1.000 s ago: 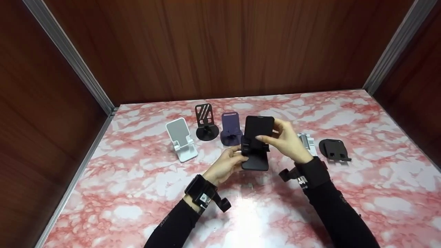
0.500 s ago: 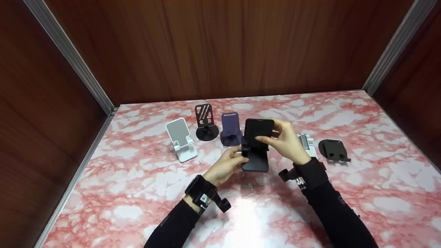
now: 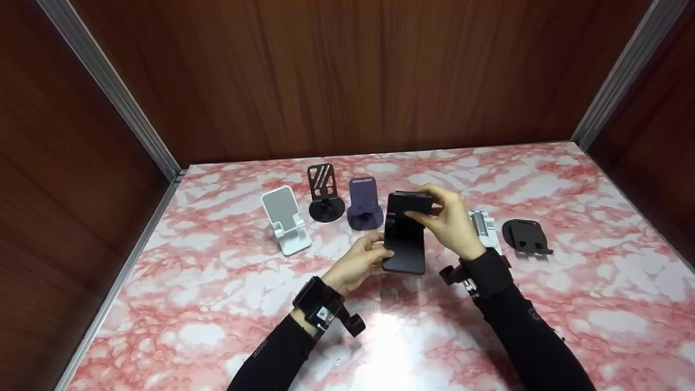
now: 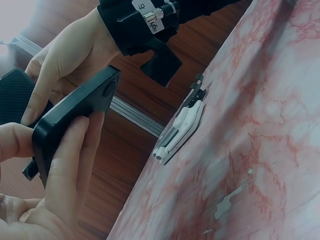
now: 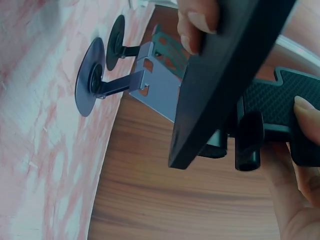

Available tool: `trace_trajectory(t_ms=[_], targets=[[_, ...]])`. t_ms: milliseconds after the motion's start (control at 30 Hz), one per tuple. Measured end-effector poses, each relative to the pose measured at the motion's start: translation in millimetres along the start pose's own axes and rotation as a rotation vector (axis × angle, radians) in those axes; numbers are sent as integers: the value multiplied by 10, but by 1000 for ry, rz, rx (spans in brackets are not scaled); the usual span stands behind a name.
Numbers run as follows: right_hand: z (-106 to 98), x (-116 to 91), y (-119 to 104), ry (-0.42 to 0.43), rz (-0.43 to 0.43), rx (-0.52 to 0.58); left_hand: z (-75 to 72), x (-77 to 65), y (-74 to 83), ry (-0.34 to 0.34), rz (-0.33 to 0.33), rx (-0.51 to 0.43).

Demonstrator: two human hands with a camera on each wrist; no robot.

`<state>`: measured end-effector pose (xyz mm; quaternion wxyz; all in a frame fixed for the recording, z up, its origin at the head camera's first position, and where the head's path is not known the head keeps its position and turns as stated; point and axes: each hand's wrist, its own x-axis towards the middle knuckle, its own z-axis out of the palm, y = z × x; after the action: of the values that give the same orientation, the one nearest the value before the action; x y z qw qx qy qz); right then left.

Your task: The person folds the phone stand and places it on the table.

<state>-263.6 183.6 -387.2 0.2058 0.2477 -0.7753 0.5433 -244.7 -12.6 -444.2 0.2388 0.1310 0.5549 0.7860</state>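
A black folding phone stand (image 3: pixel 406 252) is held up off the table between both hands. My left hand (image 3: pixel 355 263) grips the left edge of its flat base, thumb on top and fingers beneath, as the left wrist view shows. My right hand (image 3: pixel 448 220) pinches the upper back plate (image 3: pixel 407 202), thumb on the front face and fingers behind. In the right wrist view the textured plate (image 5: pixel 272 102) and the thick base (image 5: pixel 220 85) stand at an angle to each other. Behind the hands stands a purple phone stand (image 3: pixel 364 198).
A white phone stand (image 3: pixel 285 217) and a black slotted one (image 3: pixel 324 190) stand upright at the left. To the right lie a folded white stand (image 3: pixel 483 225), partly behind my right hand, and a folded black stand (image 3: pixel 526 237). Wooden panels (image 3: pixel 369 76) enclose the marbled table (image 3: pixel 206 288).
The back plate of the black phone stand has tilted and come lower toward the base, with my right hand following it. The base has shifted slightly down; my left hand keeps its grip.
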Motion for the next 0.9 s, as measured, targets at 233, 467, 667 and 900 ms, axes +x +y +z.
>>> trace_trajectory(t_ms=[233, 467, 667, 900], targets=[[-1, -3, -104, 48, -44, -75, 11, -4, 24, -4, 14, -28], [-1, -19, -298, 40, -134, -143, 20, -26, 59, 42, 28, -57], [15, -8, -289, 54, -221, -155, 55, -34, 93, 80, 27, -70], [32, 7, 77, 40, -320, -186, 73, -64, 116, 96, 41, -72]])
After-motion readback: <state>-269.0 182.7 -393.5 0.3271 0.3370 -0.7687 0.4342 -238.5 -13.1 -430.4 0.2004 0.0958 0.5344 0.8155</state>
